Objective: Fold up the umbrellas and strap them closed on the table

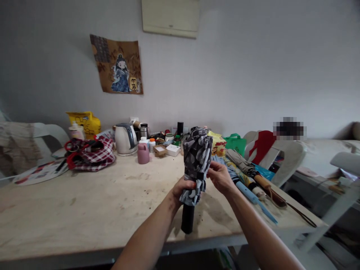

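Note:
A folded umbrella (pixel 197 155) with a grey, black and white camouflage print stands upright over the front of the table, its black handle (pixel 187 219) pointing down. My left hand (pixel 182 188) is wrapped around the lower part of its cloth, just above the handle. On the other side, my right hand (pixel 221 175) pinches the umbrella's right edge beside a dark strap (pixel 194 174) that runs around it. The right fingertips are partly hidden behind the cloth. The canopy is gathered in loose, bunched folds.
Several folded umbrellas lie to the right, one with a blue handle (pixel 246 192). Along the back of the table (pixel 112 210) stand a white kettle (pixel 123 140), a pink jug (pixel 143 153), small boxes and bottles. A plaid cloth bag (pixel 94 157) sits left. White chairs flank the table.

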Demonstrator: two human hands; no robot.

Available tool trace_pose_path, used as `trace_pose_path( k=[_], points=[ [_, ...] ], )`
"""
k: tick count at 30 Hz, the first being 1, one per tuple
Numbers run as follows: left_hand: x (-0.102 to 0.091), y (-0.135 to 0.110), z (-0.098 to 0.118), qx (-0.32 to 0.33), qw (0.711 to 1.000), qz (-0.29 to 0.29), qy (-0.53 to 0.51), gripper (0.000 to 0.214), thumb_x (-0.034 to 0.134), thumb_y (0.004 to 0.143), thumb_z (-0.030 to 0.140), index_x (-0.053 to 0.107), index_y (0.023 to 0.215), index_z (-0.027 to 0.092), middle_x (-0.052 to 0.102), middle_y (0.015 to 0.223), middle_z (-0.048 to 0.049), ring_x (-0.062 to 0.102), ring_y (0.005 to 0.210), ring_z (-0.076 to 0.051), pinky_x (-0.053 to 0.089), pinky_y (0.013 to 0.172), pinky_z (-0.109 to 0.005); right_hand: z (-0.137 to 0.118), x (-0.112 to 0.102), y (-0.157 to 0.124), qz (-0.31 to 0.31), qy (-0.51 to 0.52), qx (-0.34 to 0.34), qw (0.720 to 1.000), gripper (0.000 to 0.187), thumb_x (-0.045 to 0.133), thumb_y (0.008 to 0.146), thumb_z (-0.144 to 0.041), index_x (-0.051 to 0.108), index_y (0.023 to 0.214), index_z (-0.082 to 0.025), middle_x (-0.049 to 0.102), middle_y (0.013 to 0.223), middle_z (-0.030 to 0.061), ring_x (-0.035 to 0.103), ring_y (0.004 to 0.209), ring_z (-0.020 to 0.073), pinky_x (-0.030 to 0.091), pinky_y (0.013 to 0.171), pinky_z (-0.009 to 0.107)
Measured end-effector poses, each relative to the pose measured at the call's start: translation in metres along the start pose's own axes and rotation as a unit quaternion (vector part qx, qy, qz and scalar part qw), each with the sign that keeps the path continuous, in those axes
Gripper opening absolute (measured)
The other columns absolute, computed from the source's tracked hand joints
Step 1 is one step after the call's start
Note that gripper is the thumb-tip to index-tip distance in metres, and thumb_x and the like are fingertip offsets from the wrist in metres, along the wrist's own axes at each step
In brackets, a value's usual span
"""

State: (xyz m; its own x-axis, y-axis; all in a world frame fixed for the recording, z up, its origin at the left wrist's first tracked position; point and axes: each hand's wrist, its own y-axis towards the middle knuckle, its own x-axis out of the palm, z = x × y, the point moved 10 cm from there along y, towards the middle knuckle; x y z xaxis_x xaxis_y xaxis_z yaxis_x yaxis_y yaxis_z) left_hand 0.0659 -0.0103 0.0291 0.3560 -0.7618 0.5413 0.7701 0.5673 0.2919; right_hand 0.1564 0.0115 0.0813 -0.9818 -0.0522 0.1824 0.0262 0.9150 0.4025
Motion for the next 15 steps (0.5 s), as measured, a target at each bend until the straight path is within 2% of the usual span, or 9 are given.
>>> trace_pose_path(
  k=[2, 4, 9, 13, 15],
  points=[
    [0.0, 0.001, 0.001, 0.008, 1.0, -0.009, -0.006, 0.046, 0.083, 0.052, 0.039, 0.061, 0.08, 0.009, 0.054, 0.058, -0.0002, 0.047, 0.043, -0.008, 0.032, 0.041, -0.02, 0.003, 0.002, 0.0, -0.004, 0.054, 0.015, 0.998, 0.031, 0.084, 0.059, -0.04, 0.073, 0.074, -0.016, 0.064, 0.067, 0.0019, 0.047, 0.053, 0.0085, 0.04, 0.051, 0.022],
    [0.0, 0.001, 0.002, 0.011, 1.0, -0.011, -0.008, 0.044, 0.083, 0.052, 0.04, 0.06, 0.077, 0.01, 0.052, 0.057, 0.0004, 0.045, 0.042, -0.007, 0.031, 0.041, -0.02, 0.003, 0.002, 0.0, 0.007, 0.063, 0.014, 0.998, 0.037, 0.085, 0.058, -0.045, 0.072, 0.077, -0.016, 0.063, 0.065, 0.001, 0.045, 0.05, 0.008, 0.037, 0.048, 0.022],
    [0.004, -0.001, 0.006, 0.013, 1.0, -0.019, -0.011, 0.049, 0.082, 0.051, 0.04, 0.061, 0.084, 0.01, 0.055, 0.064, -0.0014, 0.046, 0.044, -0.007, 0.029, 0.042, -0.021, -0.005, -0.001, -0.001, 0.02, -0.086, -0.008, 0.996, 0.032, 0.078, 0.063, -0.041, 0.069, 0.078, -0.014, 0.056, 0.054, -0.0023, 0.037, 0.043, 0.0061, 0.027, 0.041, 0.021],
    [0.016, -0.004, 0.016, 0.029, 0.996, -0.059, -0.06, 0.051, 0.08, 0.054, 0.041, 0.062, 0.091, 0.012, 0.05, 0.066, 0.0015, 0.039, 0.044, -0.005, 0.026, 0.042, -0.021, -0.014, -0.008, -0.002, 0.041, -0.188, -0.021, 0.981, 0.027, 0.07, 0.066, -0.043, 0.063, 0.067, -0.016, 0.046, 0.044, -0.0045, 0.035, 0.04, 0.0076, 0.025, 0.039, 0.021],
    [0.021, -0.005, 0.021, 0.038, 0.993, -0.078, -0.085, 0.051, 0.078, 0.057, 0.04, 0.061, 0.097, 0.014, 0.048, 0.064, 0.0034, 0.034, 0.042, -0.004, 0.025, 0.041, -0.021, -0.019, -0.008, -0.003, 0.038, -0.211, -0.031, 0.976, 0.027, 0.066, 0.069, -0.043, 0.059, 0.065, -0.018, 0.046, 0.045, -0.0044, 0.035, 0.04, 0.0078, 0.024, 0.038, 0.021]
  ],
)
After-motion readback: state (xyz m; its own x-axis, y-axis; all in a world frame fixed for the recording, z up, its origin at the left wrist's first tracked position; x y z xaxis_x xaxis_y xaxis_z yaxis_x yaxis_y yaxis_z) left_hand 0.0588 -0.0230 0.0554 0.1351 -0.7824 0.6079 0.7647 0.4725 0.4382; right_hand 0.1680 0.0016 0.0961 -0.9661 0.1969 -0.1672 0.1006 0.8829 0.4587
